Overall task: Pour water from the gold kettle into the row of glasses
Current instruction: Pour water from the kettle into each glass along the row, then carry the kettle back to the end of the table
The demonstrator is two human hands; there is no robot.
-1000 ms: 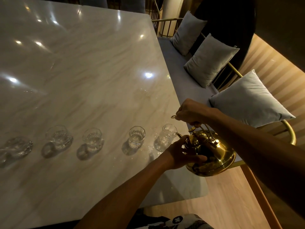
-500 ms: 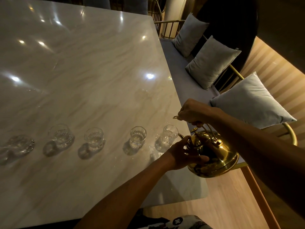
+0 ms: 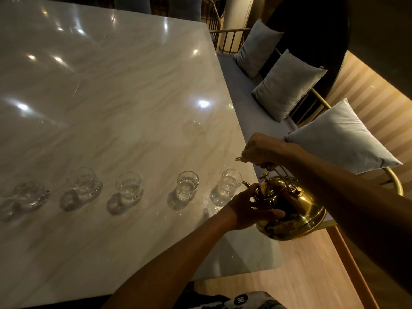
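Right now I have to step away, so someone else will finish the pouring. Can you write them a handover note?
Right hand grips the kettle by its top handle. Left hand steadies its body.
The kettle is tilted, its spout at the rightmost glass.
Five glasses stand in a row on the table. All look to hold water, though levels are hard to read.
Left: finish this glass, check the others, set the kettle down.

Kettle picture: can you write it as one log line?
right hand: holds handle | left hand: steadies gold kettle | spout at rightmost glass
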